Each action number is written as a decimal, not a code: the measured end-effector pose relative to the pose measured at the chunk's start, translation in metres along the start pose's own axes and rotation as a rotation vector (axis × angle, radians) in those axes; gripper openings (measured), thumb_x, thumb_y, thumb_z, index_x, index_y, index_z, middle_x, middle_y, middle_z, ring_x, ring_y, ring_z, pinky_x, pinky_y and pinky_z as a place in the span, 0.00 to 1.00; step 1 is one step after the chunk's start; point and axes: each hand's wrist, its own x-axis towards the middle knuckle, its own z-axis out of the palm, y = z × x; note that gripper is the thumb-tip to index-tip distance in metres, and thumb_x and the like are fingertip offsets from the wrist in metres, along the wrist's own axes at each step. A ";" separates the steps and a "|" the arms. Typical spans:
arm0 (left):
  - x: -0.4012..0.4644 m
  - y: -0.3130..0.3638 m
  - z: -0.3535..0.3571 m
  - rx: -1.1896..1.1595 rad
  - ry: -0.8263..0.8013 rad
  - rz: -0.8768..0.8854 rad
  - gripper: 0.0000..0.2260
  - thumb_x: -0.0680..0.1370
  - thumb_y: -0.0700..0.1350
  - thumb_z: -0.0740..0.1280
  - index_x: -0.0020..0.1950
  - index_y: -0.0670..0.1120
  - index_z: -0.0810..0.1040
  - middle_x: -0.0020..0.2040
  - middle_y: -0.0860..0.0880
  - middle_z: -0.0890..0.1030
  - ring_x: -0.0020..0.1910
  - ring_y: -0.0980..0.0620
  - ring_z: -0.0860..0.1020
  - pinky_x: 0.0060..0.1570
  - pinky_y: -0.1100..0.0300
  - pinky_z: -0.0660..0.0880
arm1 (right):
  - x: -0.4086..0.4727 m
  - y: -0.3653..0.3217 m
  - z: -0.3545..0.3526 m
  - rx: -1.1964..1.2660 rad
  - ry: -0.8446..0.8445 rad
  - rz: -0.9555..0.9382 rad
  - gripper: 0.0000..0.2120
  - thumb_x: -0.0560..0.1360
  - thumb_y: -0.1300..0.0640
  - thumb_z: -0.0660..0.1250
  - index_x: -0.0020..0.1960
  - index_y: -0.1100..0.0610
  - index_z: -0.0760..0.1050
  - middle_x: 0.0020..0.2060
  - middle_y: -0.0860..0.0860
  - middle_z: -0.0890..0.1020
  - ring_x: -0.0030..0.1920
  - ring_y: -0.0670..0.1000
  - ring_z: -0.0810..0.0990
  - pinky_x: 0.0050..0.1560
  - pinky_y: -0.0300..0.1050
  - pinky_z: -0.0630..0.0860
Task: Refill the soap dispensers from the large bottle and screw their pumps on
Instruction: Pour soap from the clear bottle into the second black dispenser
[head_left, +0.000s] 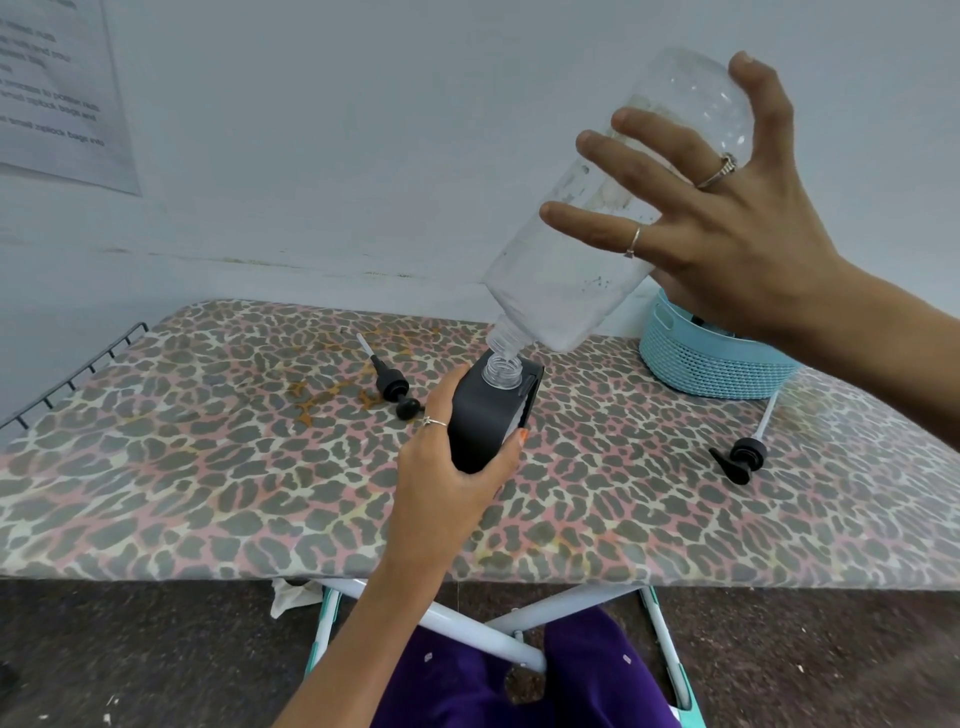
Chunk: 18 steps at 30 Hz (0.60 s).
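A large clear bottle (587, 223) is tipped steeply, its open neck right over the clear threaded mouth of a black soap dispenser (493, 410). My right hand (727, 228) holds the big bottle around its body, fingers spread across it. My left hand (457, 467) grips the black dispenser, which stands on the leopard-print ironing board (208, 467). One black pump (392, 382) with a white tube lies left of the dispenser. Another black pump (740, 452) lies on the board's right side.
A light blue woven basket (711, 358) stands at the back right, partly behind my right wrist. A wire rack (72, 374) edges the board's left end. The wall is close behind, with a printed sheet (57, 93) on it. White board legs cross below.
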 end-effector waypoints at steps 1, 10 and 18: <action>0.000 0.000 0.000 -0.006 -0.002 -0.002 0.30 0.72 0.46 0.74 0.71 0.48 0.67 0.56 0.68 0.71 0.54 0.76 0.71 0.52 0.79 0.68 | -0.001 -0.001 0.000 0.036 -0.014 0.013 0.37 0.73 0.67 0.61 0.76 0.42 0.55 0.72 0.56 0.66 0.72 0.59 0.64 0.65 0.74 0.52; 0.000 0.004 -0.001 -0.006 0.000 -0.008 0.29 0.72 0.45 0.75 0.69 0.54 0.65 0.55 0.68 0.71 0.52 0.77 0.72 0.49 0.80 0.68 | -0.021 -0.022 0.001 0.360 -0.187 0.223 0.44 0.61 0.64 0.74 0.73 0.46 0.63 0.69 0.58 0.70 0.68 0.60 0.68 0.64 0.72 0.54; -0.001 0.004 -0.002 -0.024 -0.005 -0.063 0.29 0.72 0.48 0.74 0.69 0.58 0.64 0.54 0.66 0.73 0.52 0.74 0.74 0.47 0.79 0.69 | -0.058 -0.068 0.004 0.669 -0.405 0.543 0.43 0.61 0.52 0.75 0.73 0.43 0.62 0.66 0.50 0.74 0.66 0.56 0.70 0.61 0.64 0.62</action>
